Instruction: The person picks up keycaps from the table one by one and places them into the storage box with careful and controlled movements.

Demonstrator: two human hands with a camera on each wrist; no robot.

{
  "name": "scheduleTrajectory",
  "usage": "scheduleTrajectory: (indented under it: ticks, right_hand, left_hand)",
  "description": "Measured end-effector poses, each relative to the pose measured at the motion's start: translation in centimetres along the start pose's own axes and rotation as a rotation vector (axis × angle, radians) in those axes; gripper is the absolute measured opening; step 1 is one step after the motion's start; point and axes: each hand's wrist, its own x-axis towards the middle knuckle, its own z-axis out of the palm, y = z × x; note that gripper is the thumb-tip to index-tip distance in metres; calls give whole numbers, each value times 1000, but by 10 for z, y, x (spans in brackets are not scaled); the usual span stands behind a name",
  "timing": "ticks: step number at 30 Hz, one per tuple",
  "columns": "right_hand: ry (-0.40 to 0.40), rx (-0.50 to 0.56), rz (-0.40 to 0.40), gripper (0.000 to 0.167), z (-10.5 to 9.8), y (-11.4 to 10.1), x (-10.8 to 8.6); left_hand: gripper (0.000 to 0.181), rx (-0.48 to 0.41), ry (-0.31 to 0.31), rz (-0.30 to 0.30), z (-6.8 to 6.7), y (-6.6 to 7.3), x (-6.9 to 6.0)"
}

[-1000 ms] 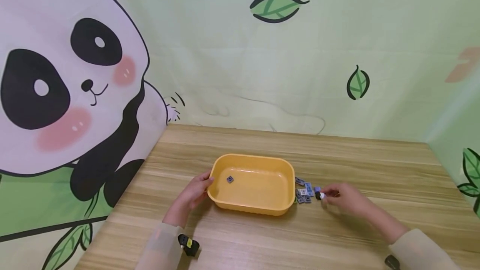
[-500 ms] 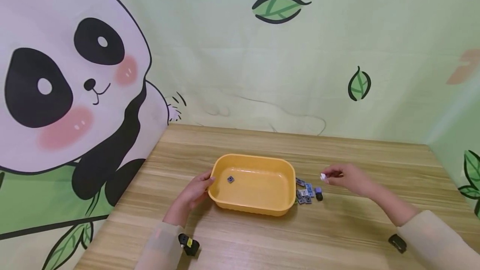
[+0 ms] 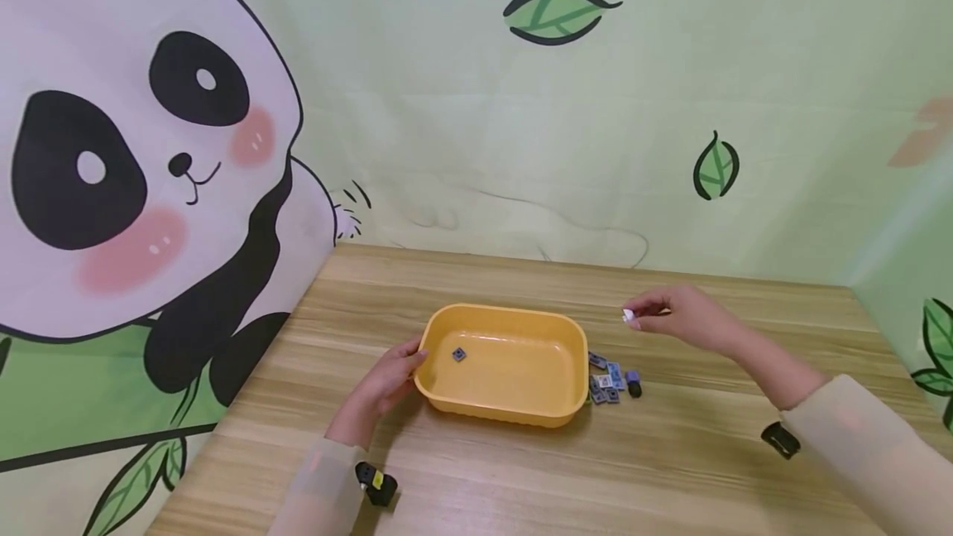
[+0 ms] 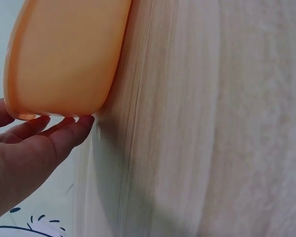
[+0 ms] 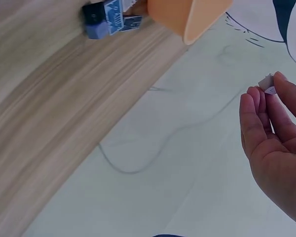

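Note:
My left hand [image 3: 384, 377] grips the left end of a yellow plastic tub [image 3: 500, 413], thumb over the rim and fingers against the outer wall in the left wrist view. One small dark grey square piece [image 3: 458, 353] lies inside the tub, near its left end. My right hand [image 3: 688, 319] pinches a small white toy brick [image 3: 629, 316] between thumb and fingertips, raised above the table to the right of the tub. In the right wrist view the white brick [image 5: 268, 84] shows at the fingertips, partly covered by them.
Against the tub's right side lies a cluster of small grey, blue and white flat pieces [image 3: 614, 375]. A purple and black piece [image 3: 634, 384] sits just right of them. The wooden table [image 3: 521, 478] ends at a printed cloth wall [image 3: 462, 147] behind.
My right hand has lifted the white brick from beside the purple and black piece, moving it up and away toward the back. My left hand has stayed on the tub.

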Motion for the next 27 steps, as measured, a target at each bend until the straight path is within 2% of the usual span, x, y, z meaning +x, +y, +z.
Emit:
scheduleTrajectory:
  ticks: [3, 10, 16, 27]
  right_hand:
    - [-23, 10, -3, 34, -2, -8, 5]
    - [-25, 17, -96, 31, -10, -27, 21]
    - [-11, 2, -115, 29, -15, -43, 29]
    - [-54, -28, -134, 31, -15, -68, 51]
  left_hand:
    - [53, -1, 0, -1, 0, 0, 0]
    - [52, -3, 10, -9, 0, -1, 0]
    - [53, -8, 11, -11, 1, 0, 0]
    - [52, -7, 11, -11, 1, 1, 0]
